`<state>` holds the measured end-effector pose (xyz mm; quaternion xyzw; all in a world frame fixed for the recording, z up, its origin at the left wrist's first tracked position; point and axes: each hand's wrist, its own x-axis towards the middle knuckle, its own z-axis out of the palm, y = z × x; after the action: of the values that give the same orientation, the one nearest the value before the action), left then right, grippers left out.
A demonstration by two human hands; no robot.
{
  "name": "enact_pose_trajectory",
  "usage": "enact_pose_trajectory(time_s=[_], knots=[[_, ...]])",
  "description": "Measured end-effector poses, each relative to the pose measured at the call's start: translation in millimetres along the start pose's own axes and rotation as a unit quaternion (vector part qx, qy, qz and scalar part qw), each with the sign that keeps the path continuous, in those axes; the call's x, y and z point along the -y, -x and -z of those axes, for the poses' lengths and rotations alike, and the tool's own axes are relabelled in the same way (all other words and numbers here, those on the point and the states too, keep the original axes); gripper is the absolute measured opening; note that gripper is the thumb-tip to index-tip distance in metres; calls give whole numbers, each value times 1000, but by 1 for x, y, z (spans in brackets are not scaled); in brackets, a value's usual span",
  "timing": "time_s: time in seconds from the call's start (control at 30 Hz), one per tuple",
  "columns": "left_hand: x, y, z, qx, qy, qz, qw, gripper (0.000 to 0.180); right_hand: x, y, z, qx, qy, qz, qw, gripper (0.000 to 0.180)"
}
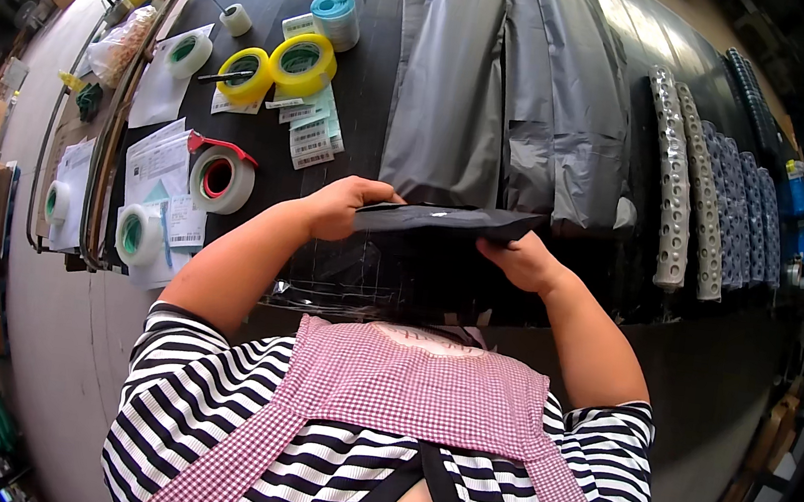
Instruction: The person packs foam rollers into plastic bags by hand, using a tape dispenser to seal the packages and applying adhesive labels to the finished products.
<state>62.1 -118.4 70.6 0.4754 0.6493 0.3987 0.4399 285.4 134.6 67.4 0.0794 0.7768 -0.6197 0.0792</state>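
A flat black plastic bag (pixel 441 220) is stretched level between my two hands at the near edge of the dark table. My left hand (pixel 342 209) grips its left end, fingers closed over the edge. At its right end, my right hand (pixel 521 263) pinches the corner from below. Just beyond it lie long grey plastic mailing bags (pixel 447 86), with another pile of grey bags (pixel 570 111) to their right. The underside of the bag I hold is hidden in shadow.
Yellow tape rolls (pixel 303 62), a red-handled tape dispenser (pixel 222 177), label sheets (pixel 314 130) and papers (pixel 160 161) lie on the left. Rolls of bubble wrap (pixel 672 179) stand at the right. A metal rail (pixel 113 135) runs along the left side.
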Motion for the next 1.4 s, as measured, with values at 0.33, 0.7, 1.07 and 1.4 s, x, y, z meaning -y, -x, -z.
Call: enact_pose_trajectory(time_s=[0.33,0.7,1.07,1.4], knots=[[67,12,-75,-376,193,55,905,46,-15,-2,-59,-302,-270,-119,907,34],[44,19,-66,-380,-104,105,913,24,7,-11,-62,-392,398,-17,830,29],[2,0,-52,-200,37,-32,979,80,56,-115,-60,-246,212,-237,916,118],[14,1,-50,-375,216,-190,881,19,76,-34,19,-175,-465,37,867,55]])
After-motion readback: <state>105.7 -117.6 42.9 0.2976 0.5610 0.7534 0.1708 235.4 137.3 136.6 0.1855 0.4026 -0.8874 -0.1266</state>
